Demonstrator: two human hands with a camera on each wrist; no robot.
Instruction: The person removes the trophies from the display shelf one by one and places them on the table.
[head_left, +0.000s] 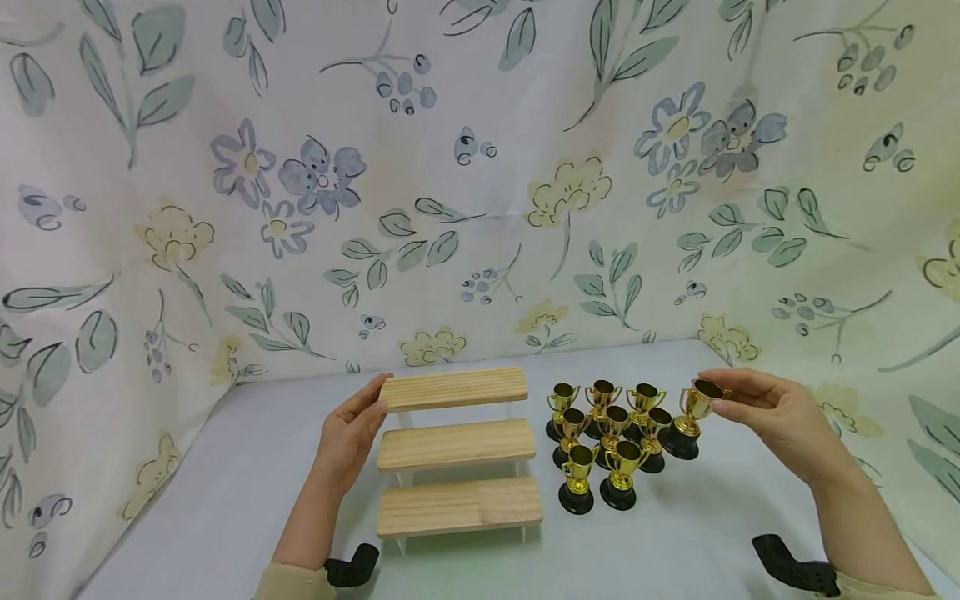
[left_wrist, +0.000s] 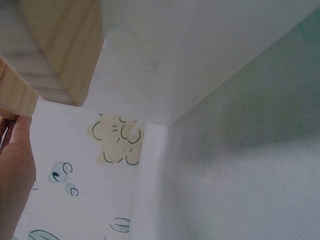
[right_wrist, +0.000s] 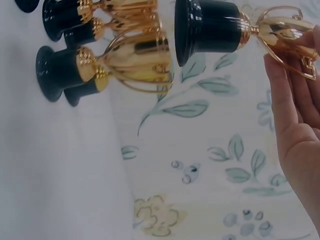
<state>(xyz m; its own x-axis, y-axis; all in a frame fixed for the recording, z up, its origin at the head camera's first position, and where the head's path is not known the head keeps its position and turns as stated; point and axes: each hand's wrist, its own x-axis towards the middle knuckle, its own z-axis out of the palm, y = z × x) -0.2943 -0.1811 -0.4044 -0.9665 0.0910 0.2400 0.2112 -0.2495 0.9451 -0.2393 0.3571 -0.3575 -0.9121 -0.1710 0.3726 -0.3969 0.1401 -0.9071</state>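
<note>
My right hand (head_left: 776,417) pinches a small gold trophy cup (head_left: 686,422) by its upper part, thumb in front. In the right wrist view the held trophy (right_wrist: 242,27) is off the table, its black base apart from the others. Several matching trophies (head_left: 613,427) stand upright in a cluster left of it. At the left, my left hand (head_left: 348,437) grips the left end of the top board (head_left: 454,388) of a three-tier wooden display stand. The left wrist view shows only part of that hand (left_wrist: 15,175) against the wood.
The stand's middle board (head_left: 456,445) and bottom board (head_left: 459,507) sit on clear supports, left of the trophies. A white cloth covers the table (head_left: 645,558). Behind hangs a floral curtain (head_left: 480,183). Black wrist mounts (head_left: 795,567) sit on both forearms.
</note>
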